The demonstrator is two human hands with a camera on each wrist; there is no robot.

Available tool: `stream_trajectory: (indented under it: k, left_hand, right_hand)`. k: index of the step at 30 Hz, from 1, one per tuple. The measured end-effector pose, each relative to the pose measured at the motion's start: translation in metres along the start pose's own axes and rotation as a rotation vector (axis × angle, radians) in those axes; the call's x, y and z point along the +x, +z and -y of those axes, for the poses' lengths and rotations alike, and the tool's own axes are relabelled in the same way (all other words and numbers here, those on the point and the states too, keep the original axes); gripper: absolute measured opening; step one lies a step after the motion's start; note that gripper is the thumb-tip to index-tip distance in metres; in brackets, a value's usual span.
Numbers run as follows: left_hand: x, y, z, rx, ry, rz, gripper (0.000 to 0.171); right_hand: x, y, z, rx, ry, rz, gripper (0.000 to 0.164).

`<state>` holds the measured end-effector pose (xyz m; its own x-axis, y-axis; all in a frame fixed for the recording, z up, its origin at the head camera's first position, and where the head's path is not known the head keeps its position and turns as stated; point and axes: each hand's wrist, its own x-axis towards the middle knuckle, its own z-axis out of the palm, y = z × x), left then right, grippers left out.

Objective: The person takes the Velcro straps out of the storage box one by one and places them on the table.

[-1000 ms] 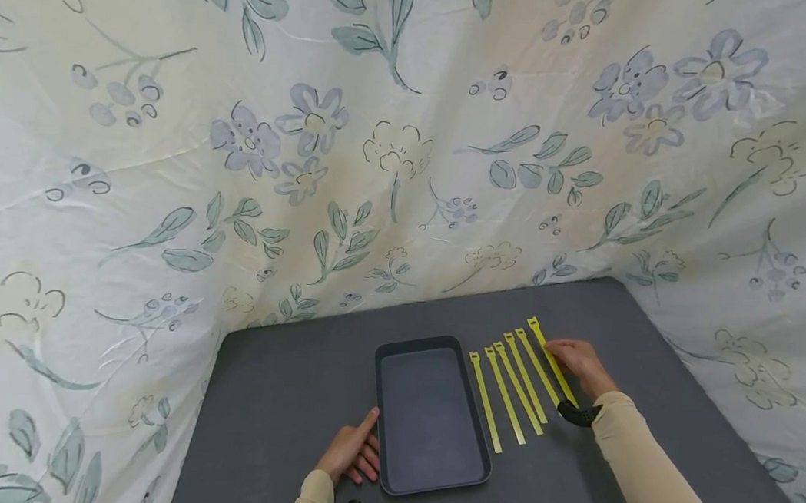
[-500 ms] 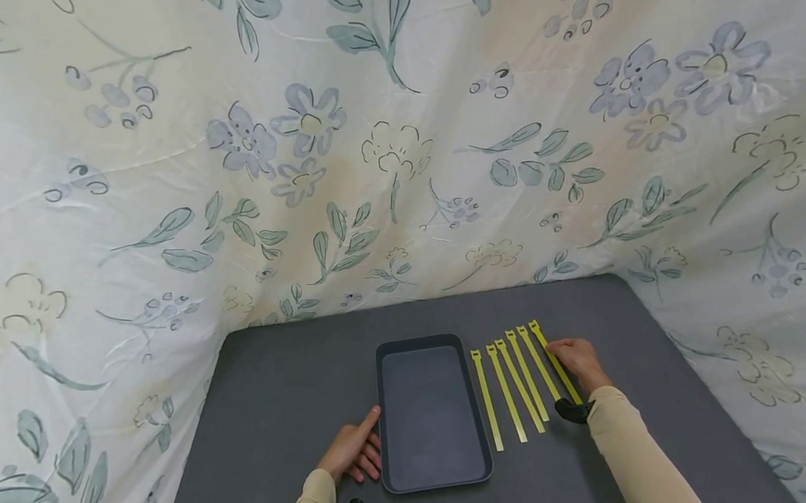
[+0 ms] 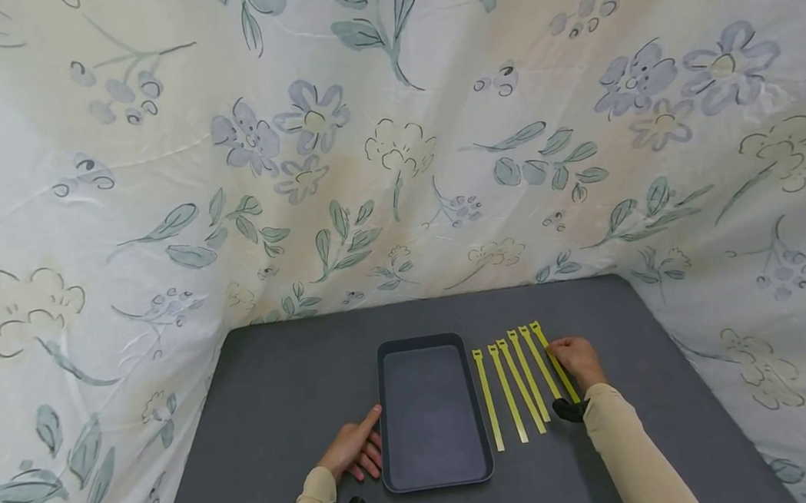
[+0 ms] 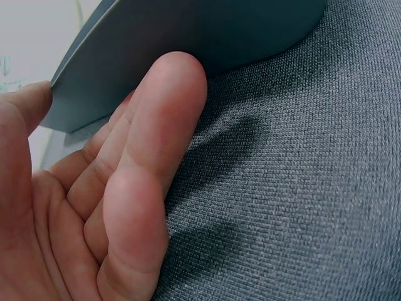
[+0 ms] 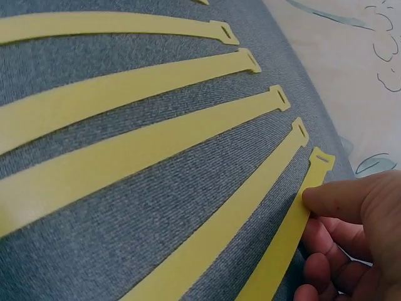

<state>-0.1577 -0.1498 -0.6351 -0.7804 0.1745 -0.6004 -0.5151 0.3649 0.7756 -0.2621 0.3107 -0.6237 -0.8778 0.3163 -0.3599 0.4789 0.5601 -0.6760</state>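
A dark grey rectangular tray [image 3: 434, 415] lies on the table. My left hand [image 3: 352, 448] is at its left side. In the left wrist view the thumb touches the tray's rim, and the loosely extended fingers [image 4: 169, 113] lie along its outer wall. Several yellow hook-and-loop cable ties [image 3: 489, 403], each with a slotted head, are laid out in a row right of the tray. My right hand [image 3: 579, 362] pinches the rightmost cable tie [image 5: 282, 251] just below its head, thumb on top and fingers at its right edge.
The dark grey fabric-covered table [image 3: 283, 398] ends at a floral curtain [image 3: 408, 167] behind, which also hangs at both sides. Dark wrist straps [image 3: 569, 409] sit below the beige sleeves [image 3: 640, 458].
The rightmost cable tie's head end has shifted slightly down and toward its neighbour, with my right hand still pinching it. My left hand stays at the tray.
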Motion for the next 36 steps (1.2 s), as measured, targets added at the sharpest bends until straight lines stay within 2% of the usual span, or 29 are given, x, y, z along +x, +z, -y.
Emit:
stream_trajectory:
  k: [6,10,14,21,25,28,31,33,36]
  left_hand:
    - [0.0,0.001,0.0,0.009,-0.003,0.001,0.083]
    - [0.0,0.002,0.003,0.012,-0.008,0.0,0.084]
    - [0.0,0.001,0.004,0.008,-0.006,0.001,0.084]
    - [0.006,-0.002,0.002,0.003,0.004,-0.01,0.084]
    - [0.013,-0.006,0.003,0.013,0.017,-0.013,0.083]
    - [0.018,-0.017,0.0,0.029,0.025,0.009,0.082]
    - [0.019,-0.04,-0.01,0.08,0.033,0.026,0.073]
    - [0.017,-0.059,-0.023,0.126,0.053,-0.002,0.065]
    - [0.014,-0.087,-0.054,0.208,0.09,-0.091,0.058]
  right_hand:
    - [-0.004,-0.002,-0.004,-0.056,-0.023,0.001,0.034]
    - [-0.003,0.0,-0.009,-0.106,-0.055,-0.005,0.037]
    - [0.0,0.004,-0.009,-0.11,-0.066,-0.019,0.041]
    - [0.01,0.003,-0.009,-0.052,-0.091,-0.008,0.038]
    - [0.013,0.003,-0.011,0.069,-0.112,0.09,0.034]
    - [0.013,0.0,-0.002,0.12,-0.15,0.171,0.035]
    - [0.01,-0.008,0.016,0.116,-0.2,0.203,0.037]
    - [0.007,-0.017,0.03,0.109,-0.246,0.213,0.041]
    - [0.001,-0.031,0.053,0.078,-0.295,0.186,0.057]
